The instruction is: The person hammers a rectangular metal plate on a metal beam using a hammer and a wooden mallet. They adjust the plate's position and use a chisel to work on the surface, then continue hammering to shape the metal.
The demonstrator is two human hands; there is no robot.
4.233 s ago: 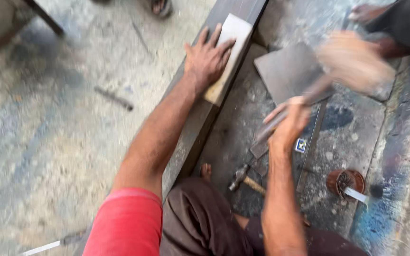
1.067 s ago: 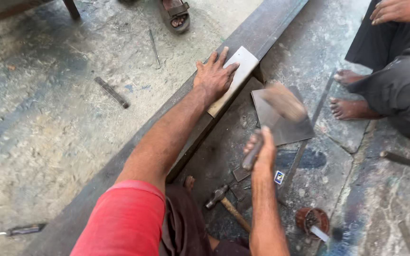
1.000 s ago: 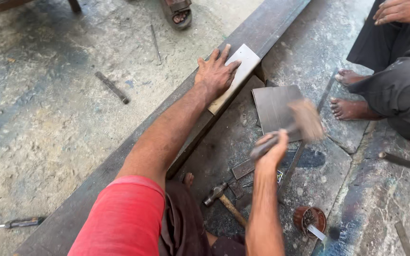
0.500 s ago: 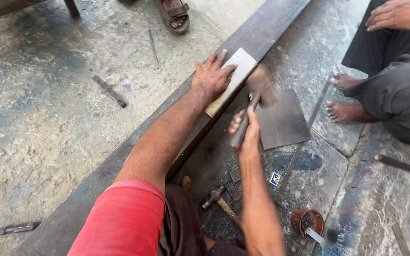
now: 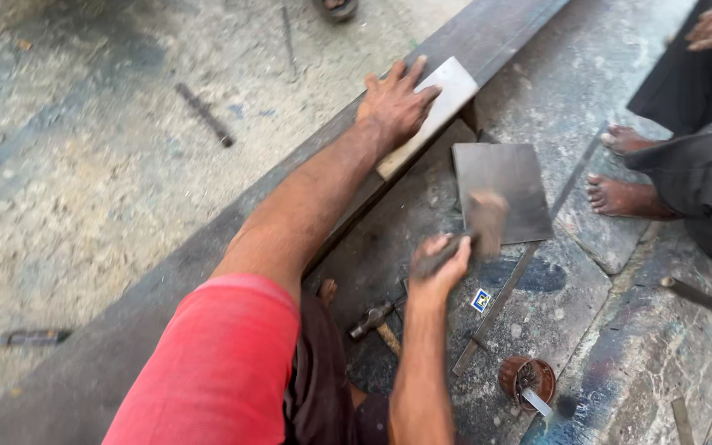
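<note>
My left hand [image 5: 395, 103] lies flat, fingers spread, on a pale rectangular metal strip [image 5: 442, 103] that rests on a long dark steel beam [image 5: 208, 247]. My right hand [image 5: 438, 268] grips the handle of a mallet [image 5: 481, 222] whose blurred head hangs over the lower edge of a grey square metal plate [image 5: 504, 189] lying on the stone floor right of the beam.
A small steel hammer [image 5: 372, 320] lies by my knee. A rusty round tin [image 5: 527, 381] with a tool in it stands at lower right. A thin rod [image 5: 521, 272] crosses the floor. Another person's bare feet [image 5: 620, 194] and dark clothing are at right. A screwdriver [image 5: 14, 338] lies far left.
The mallet swung up near the pale strip half a second ago and is now lower, over the grey plate's edge. My left hand stays pressed on the strip.
</note>
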